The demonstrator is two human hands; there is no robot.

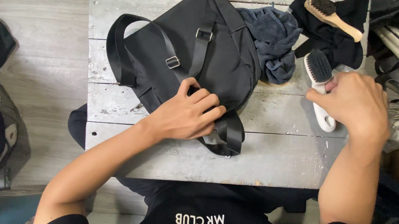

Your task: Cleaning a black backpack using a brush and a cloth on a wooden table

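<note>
A black backpack (pixel 222 49) lies strap side up on a worn grey wooden table (pixel 275 158). My left hand (pixel 188 113) presses on its lower edge, fingers curled over the fabric next to a looped black strap (pixel 230 134). My right hand (pixel 354 103) grips the white handle of a brush with dark bristles (pixel 320 68), bristles facing up, at the table's right side.
A crumpled blue-grey cloth (pixel 275 40) lies beside the backpack. A wooden-handled brush (pixel 332 14) rests on a black cloth (pixel 340 40) at the back right. Bags and cables crowd the right edge. Dark objects sit on the floor at left.
</note>
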